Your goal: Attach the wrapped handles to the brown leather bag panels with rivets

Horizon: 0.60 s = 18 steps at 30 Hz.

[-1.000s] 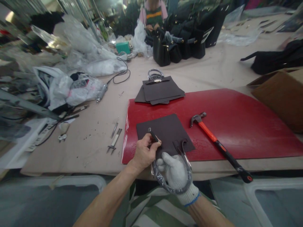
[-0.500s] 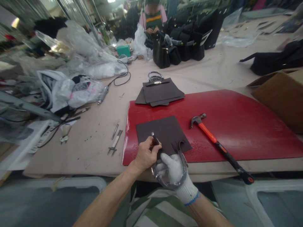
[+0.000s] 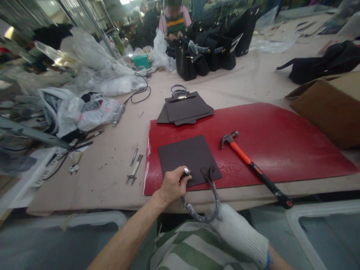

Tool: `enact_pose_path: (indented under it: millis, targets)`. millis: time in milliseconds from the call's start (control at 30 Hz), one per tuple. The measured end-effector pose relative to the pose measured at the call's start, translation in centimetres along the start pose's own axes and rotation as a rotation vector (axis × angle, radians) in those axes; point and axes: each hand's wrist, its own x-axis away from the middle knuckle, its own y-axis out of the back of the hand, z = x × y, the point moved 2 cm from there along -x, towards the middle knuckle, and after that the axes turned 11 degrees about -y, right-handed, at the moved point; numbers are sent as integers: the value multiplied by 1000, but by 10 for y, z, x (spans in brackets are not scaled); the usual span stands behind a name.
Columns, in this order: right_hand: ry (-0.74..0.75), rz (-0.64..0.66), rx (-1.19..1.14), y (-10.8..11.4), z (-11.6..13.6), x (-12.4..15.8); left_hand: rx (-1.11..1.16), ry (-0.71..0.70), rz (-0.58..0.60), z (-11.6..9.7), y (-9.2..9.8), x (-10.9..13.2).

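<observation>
Pinches tool (image 3: 186,171) in left hand (image 3: 172,184), six o'clock on panel (image 3: 185,155), seemingly aligning, next needing steadiness, with unclear grip in right hand (image 3: 232,225).

Beige-covered worktable (image 3: 247,86); slanting grey bar (image 3: 33,133) at left; bright light (image 3: 125,2) at top.

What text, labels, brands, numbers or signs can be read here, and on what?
None legible.
White sheet, left side: dark lettering, too blurred to read.
White tag among the black bags: too small to read.
Dark panel and hammer: no readable marking.
</observation>
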Motion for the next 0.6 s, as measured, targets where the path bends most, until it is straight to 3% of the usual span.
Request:
enact_pose_path:
  millis: [100,233,300,433,600]
  targets:
    - [59,-124,479,52,16,10,-41,-34,-3,0,-3,1]
    - [158,-761,860,109,47,2,-72,-91,-73,1,-6,2]
    - [172,-887,1097,120,52,-11,-74,-87,-85,2,-8,2]
    - [-29,-769,1256,130,46,-39,-64,-76,-97,2,-9,3]
    - [-194,-565,938,141,56,-49,-51,-81,-107,4,-11,4]
